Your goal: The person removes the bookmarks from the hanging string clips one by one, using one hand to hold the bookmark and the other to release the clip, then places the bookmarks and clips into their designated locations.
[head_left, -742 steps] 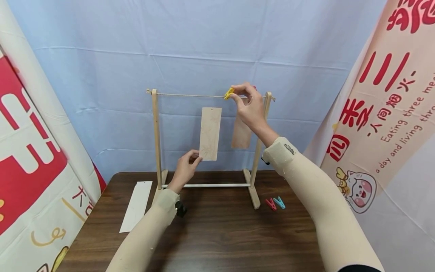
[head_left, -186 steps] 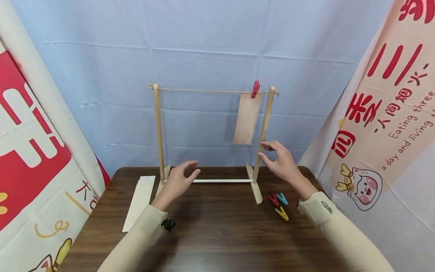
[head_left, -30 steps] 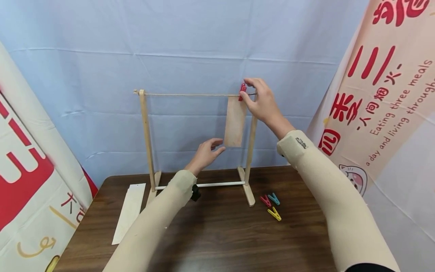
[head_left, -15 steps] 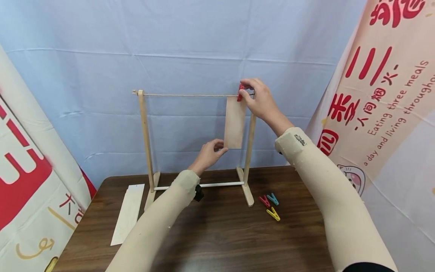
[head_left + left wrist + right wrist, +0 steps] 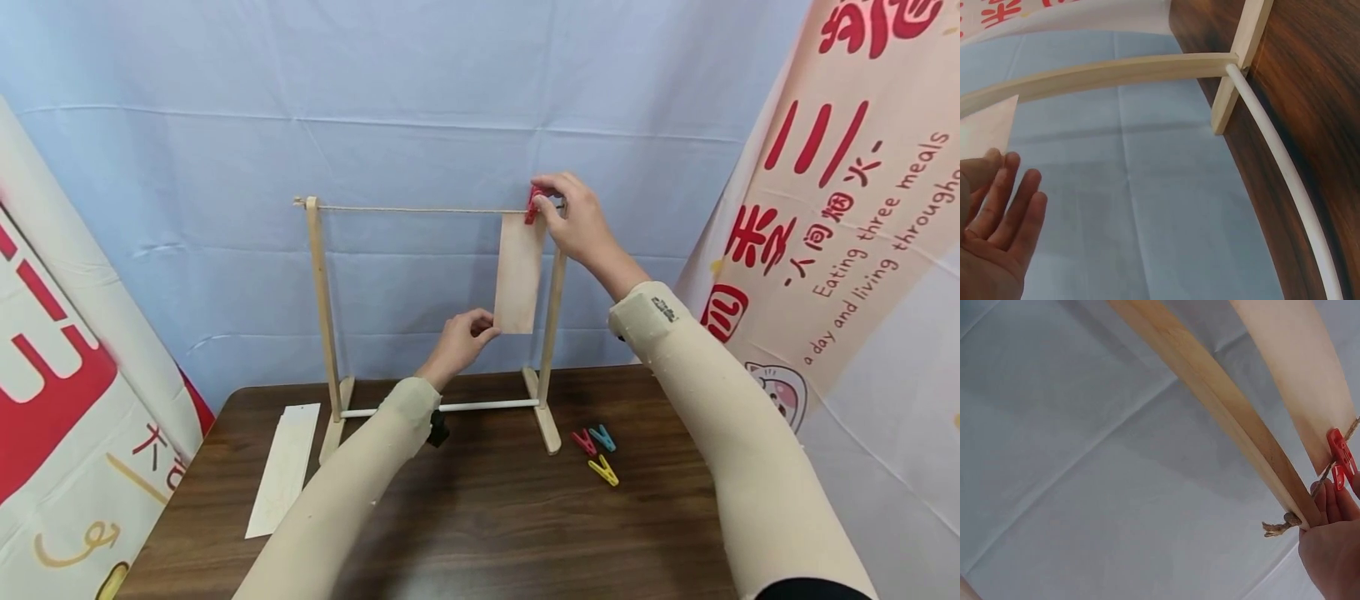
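A pale wooden card (image 5: pixel 518 279) hangs at the right end of a cord (image 5: pixel 420 210) strung across a wooden rack (image 5: pixel 321 292). My right hand (image 5: pixel 581 218) pinches the red clothespin (image 5: pixel 533 205) at the card's top edge. In the right wrist view this clothespin (image 5: pixel 1341 453) sits over the cord and card, beside the post. Down at the card's lower left corner, my left hand (image 5: pixel 459 340) pinches the edge. The left wrist view shows thumb and forefinger on the card (image 5: pixel 988 128), the other fingers of the left hand (image 5: pixel 1000 219) spread.
On the brown table (image 5: pixel 480 517), a red clothespin (image 5: pixel 584 442), a blue one (image 5: pixel 602 438) and a yellow one (image 5: pixel 603 471) lie right of the rack's foot. Pale cards (image 5: pixel 283 471) lie at the left. A white bar (image 5: pixel 487 406) joins the rack's feet.
Over the last second my left fingers have closed on the card's corner, my right on its clothespin; the card hangs slightly lower. The yellow clothespin, held earlier at the cord, now lies on the table.
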`<state>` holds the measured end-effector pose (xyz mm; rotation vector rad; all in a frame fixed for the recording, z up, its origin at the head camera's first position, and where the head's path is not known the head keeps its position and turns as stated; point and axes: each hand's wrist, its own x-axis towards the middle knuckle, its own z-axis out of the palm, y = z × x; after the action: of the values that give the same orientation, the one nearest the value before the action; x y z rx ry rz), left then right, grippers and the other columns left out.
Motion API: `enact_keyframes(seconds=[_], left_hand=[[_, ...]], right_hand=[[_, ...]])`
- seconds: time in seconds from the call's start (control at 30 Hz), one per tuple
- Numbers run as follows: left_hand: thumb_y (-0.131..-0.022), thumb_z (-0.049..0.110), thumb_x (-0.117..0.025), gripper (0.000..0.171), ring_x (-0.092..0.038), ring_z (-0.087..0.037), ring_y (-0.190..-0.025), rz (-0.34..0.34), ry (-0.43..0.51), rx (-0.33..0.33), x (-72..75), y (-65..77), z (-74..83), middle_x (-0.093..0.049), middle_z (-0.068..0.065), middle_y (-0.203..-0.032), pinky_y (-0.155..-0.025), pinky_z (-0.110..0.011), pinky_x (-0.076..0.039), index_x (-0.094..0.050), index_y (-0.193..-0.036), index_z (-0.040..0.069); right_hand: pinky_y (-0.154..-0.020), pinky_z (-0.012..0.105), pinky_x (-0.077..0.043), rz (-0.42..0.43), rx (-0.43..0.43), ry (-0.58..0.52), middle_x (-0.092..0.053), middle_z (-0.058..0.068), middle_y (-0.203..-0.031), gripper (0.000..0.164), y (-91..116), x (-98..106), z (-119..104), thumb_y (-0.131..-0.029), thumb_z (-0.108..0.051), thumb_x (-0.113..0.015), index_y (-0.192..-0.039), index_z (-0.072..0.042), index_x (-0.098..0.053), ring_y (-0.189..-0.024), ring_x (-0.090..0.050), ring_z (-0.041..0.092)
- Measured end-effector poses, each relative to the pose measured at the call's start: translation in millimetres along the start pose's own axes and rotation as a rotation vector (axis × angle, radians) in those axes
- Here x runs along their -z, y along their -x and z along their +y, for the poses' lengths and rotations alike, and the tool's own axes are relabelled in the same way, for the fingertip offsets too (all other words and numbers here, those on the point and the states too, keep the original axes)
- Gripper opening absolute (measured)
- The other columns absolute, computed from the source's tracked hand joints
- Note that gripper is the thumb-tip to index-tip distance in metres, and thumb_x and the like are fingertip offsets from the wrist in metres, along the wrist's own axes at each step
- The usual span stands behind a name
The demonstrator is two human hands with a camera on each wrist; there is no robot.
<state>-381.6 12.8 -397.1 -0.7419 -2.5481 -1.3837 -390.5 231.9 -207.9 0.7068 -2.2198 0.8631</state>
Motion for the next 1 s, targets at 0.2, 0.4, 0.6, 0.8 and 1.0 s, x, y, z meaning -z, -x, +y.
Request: enact_keyframes(seconds=[0.2,0.4,0.6,0.8,1.0], left_hand=[[-0.105,0.026,-0.072,0.022,-0.072,-0.021,-0.092,0.025,-0.011,-0.008,1.5,1.8,-2.1,-0.078,-0.006,-0.107,-0.081,-0.039,-0.058,-0.075,-0.121,0.011],[-0.106,0.025,-0.072,0.023,-0.074,-0.024,-0.093,0.065,-0.020,-0.007,2.4,4.8,-2.9,-0.078,-0.005,-0.105,-0.079,-0.039,-0.059,-0.075,-0.123,0.010],[-0.106,0.022,-0.072,0.021,-0.072,-0.019,-0.090,0.097,-0.014,-0.023,3.2,6.5,-3.0,-0.079,-0.007,-0.105,-0.079,-0.039,-0.060,-0.075,-0.122,0.009],[-0.106,0.022,-0.072,0.020,-0.072,-0.020,-0.091,0.108,-0.002,-0.017,3.2,9.5,-4.6,-0.078,-0.005,-0.104,-0.080,-0.038,-0.060,-0.075,-0.122,0.010],[-0.106,0.022,-0.073,0.020,-0.072,-0.018,-0.091,0.115,-0.005,-0.018,3.7,13.3,-6.6,-0.078,-0.002,-0.102,-0.080,-0.038,-0.060,-0.076,-0.122,0.010]], right_hand=[[-0.083,0.032,-0.043,0.021,0.007,-0.019,-0.065,0.020,-0.125,0.029,0.3,-0.9,2.2,-0.109,-0.008,-0.062,-0.136,0.004,-0.068,-0.108,-0.060,0.029],[-0.076,0.028,-0.040,0.033,0.000,-0.061,-0.066,0.017,-0.122,0.028,3.6,0.8,3.3,-0.107,-0.009,-0.068,-0.132,0.001,-0.070,-0.093,-0.055,0.022],[-0.073,0.028,-0.037,0.049,-0.017,-0.135,-0.069,0.014,-0.115,0.024,4.2,2.2,5.0,-0.106,-0.011,-0.069,-0.128,-0.001,-0.072,-0.087,-0.052,0.022],[-0.068,0.028,-0.034,0.090,-0.010,-0.188,-0.071,0.016,-0.111,0.016,5.5,0.4,6.7,-0.106,-0.008,-0.069,-0.120,0.000,-0.073,-0.079,-0.047,0.027],[-0.065,0.027,-0.030,0.145,-0.026,-0.235,-0.069,0.026,-0.110,0.013,8.0,-2.9,-5.0,-0.104,0.002,-0.067,-0.114,0.010,-0.070,-0.073,-0.042,0.029]])
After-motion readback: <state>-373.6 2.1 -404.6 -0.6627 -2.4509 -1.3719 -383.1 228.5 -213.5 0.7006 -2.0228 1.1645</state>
